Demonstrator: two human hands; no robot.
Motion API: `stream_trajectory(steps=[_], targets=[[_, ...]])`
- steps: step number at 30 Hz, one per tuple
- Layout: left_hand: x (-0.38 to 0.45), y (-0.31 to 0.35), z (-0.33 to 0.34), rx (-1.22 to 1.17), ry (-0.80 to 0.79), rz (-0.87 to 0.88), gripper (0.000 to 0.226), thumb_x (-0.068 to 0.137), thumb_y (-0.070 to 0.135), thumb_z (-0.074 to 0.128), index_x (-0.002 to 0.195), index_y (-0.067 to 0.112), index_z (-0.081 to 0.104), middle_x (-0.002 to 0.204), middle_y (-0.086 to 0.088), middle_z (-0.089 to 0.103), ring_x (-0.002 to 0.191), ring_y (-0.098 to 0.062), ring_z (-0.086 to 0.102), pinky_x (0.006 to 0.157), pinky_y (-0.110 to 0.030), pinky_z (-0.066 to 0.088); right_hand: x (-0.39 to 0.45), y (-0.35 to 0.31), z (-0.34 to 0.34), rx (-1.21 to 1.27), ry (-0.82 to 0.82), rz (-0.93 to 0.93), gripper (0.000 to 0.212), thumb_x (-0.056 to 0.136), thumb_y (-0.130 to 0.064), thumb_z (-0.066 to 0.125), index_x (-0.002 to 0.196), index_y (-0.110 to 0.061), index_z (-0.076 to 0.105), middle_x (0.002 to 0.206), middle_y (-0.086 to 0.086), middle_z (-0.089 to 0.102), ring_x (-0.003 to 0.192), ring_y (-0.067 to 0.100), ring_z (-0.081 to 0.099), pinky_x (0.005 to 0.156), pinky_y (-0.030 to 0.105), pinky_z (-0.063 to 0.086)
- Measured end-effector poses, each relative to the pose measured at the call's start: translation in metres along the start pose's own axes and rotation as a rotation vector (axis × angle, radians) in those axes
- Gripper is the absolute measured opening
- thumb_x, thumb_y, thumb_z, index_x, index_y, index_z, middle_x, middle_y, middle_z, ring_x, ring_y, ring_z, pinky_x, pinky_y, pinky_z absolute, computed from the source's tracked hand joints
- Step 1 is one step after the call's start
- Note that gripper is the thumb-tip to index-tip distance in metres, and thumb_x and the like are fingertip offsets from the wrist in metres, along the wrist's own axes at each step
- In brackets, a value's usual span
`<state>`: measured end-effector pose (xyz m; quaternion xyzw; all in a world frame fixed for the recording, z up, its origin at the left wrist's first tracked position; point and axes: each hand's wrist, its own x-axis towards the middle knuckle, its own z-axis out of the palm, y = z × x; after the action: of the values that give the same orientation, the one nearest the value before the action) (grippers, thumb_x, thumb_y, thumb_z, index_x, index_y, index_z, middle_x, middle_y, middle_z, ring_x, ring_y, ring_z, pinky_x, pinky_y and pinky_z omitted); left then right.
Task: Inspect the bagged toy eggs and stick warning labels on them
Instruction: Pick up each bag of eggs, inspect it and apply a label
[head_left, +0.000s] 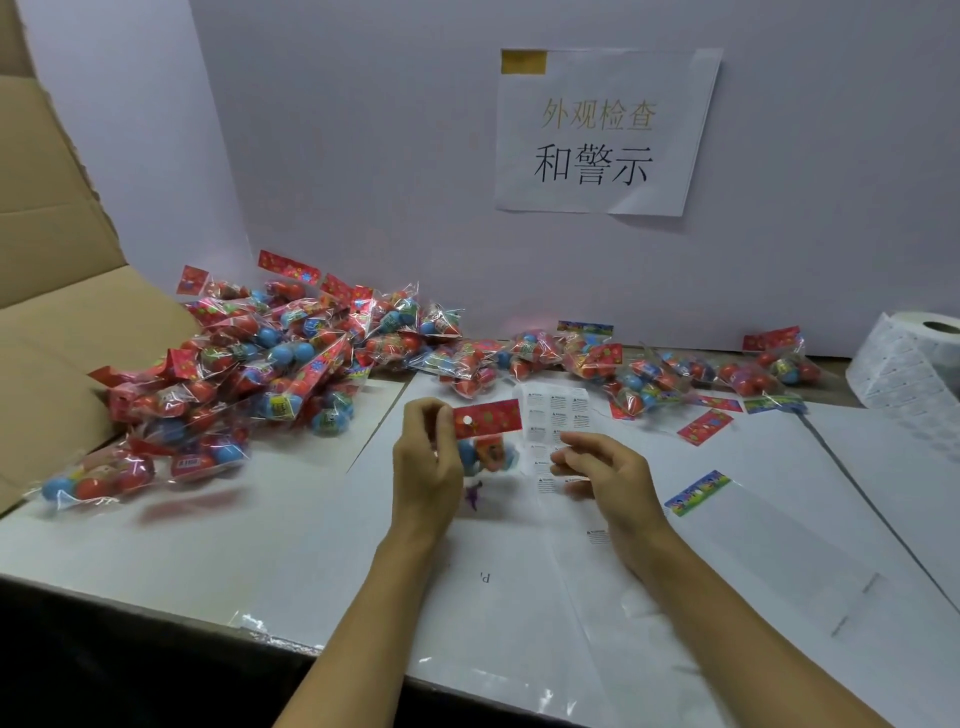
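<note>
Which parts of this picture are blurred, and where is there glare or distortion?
In the head view, the bag held up by the left hand is smeared by motion, and so are the right hand's fingers; the pile of bagged eggs glints; the label print is too soft to read; the wide lens bows the table edge.

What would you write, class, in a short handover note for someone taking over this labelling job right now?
Left hand holds one bag of toy eggs up by its red header card.
Right hand pinches at the strip of warning labels on the table, apparently peeling one; blur hides it.
A large pile of bags lies to the left by the cardboard box, a smaller row behind; which are labelled cannot be told.
Label roll stands far right.
Left: label the held bag, then go on.
</note>
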<state>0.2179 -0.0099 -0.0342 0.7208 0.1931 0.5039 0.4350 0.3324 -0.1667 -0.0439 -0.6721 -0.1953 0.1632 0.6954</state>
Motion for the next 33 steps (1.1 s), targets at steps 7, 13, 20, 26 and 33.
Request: stream_trajectory(steps=[7,13,20,26,33], targets=[[-0.001,0.003,-0.001,-0.34,0.009,-0.358,0.021,0.098,0.02,0.069,0.104,0.035,0.054,0.095,-0.007,0.07,0.085,-0.015,0.074,0.064,-0.023,0.059,-0.004,-0.01,-0.007,-0.181,-0.293,0.041,0.056,0.087,-0.067,0.052,0.104,-0.019,0.075,0.088,0.005,0.078,0.085,0.017,0.074,0.079,0.028,0.053],[-0.007,0.008,0.008,-0.332,-0.142,-0.453,0.031,0.09,0.032,0.078,0.108,0.037,0.052,0.108,-0.005,0.066,0.084,-0.01,0.075,0.064,-0.025,0.061,-0.019,-0.017,-0.003,-0.232,-0.382,-0.19,0.07,0.066,-0.078,0.068,0.1,-0.016,0.075,0.09,-0.001,0.077,0.08,0.004,0.07,0.065,0.019,0.053],[-0.007,0.015,0.011,-0.56,-0.392,-0.699,0.068,0.073,0.063,0.074,0.119,0.013,0.065,0.114,-0.014,0.074,0.1,-0.026,0.075,0.081,-0.039,0.063,-0.015,-0.016,-0.007,-0.09,-0.192,-0.138,0.045,0.082,-0.051,0.076,0.084,-0.006,0.076,0.081,0.013,0.074,0.071,0.015,0.067,0.062,0.027,0.051],[-0.016,0.013,0.011,-0.645,-0.577,-0.637,0.034,0.089,0.03,0.076,0.11,0.003,0.076,0.109,-0.024,0.074,0.105,-0.039,0.073,0.085,-0.048,0.062,-0.017,-0.017,-0.004,-0.008,-0.157,-0.041,0.052,0.085,-0.055,0.064,0.091,-0.005,0.076,0.09,0.02,0.075,0.083,0.034,0.075,0.061,0.035,0.06],[-0.018,0.014,0.012,-0.491,-0.545,-0.534,0.029,0.084,0.042,0.08,0.1,0.018,0.081,0.098,-0.013,0.078,0.093,-0.033,0.077,0.079,-0.051,0.064,-0.017,-0.017,-0.002,-0.045,-0.21,0.01,0.052,0.074,-0.059,0.072,0.09,-0.01,0.079,0.091,0.014,0.077,0.08,0.027,0.077,0.064,0.034,0.062]])
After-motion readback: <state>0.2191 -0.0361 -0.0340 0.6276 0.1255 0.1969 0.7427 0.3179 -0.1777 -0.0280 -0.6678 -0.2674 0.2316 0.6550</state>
